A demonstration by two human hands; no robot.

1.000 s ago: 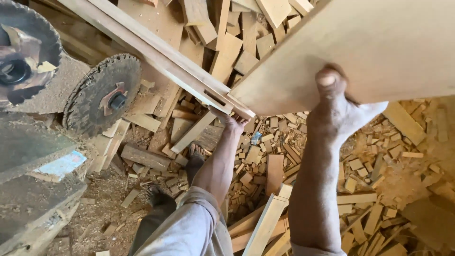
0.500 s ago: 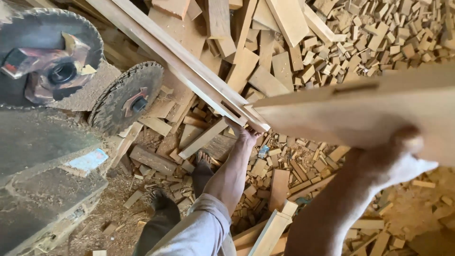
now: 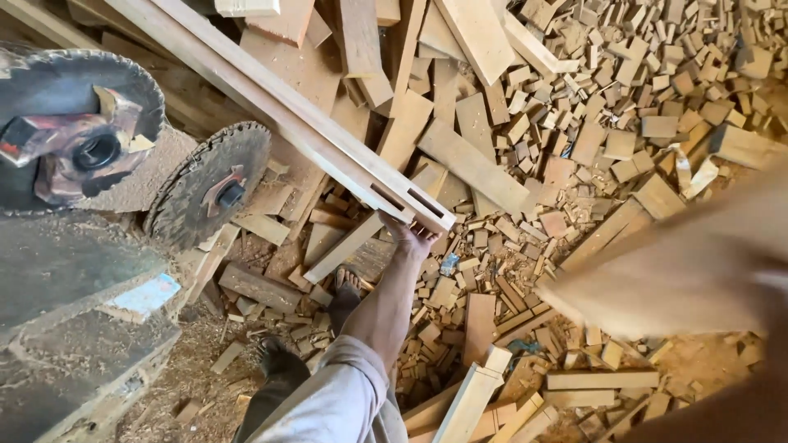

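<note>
My left hand (image 3: 410, 236) reaches up and grips the near end of a long pale wooden beam (image 3: 279, 111). The beam has two slots cut near that end and slants up to the top left. At the right, a broad light wooden board (image 3: 681, 275) hangs in the air, badly blurred. My right forearm (image 3: 739, 406) is a dark blur under it at the bottom right. My right hand merges with the board's blur, apparently still holding it from below.
A toothed circular saw blade (image 3: 209, 184) stands left of the beam, and a second blade (image 3: 78, 123) sits on the grey, sawdust-covered machine table (image 3: 74, 328). Heaps of wood offcuts (image 3: 591, 123) cover the floor. My feet (image 3: 349, 291) stand among scraps and sawdust.
The board has swung down and right, from filling the upper right to the lower right, uncovering the offcut pile. My left hand stays on the beam's end.
</note>
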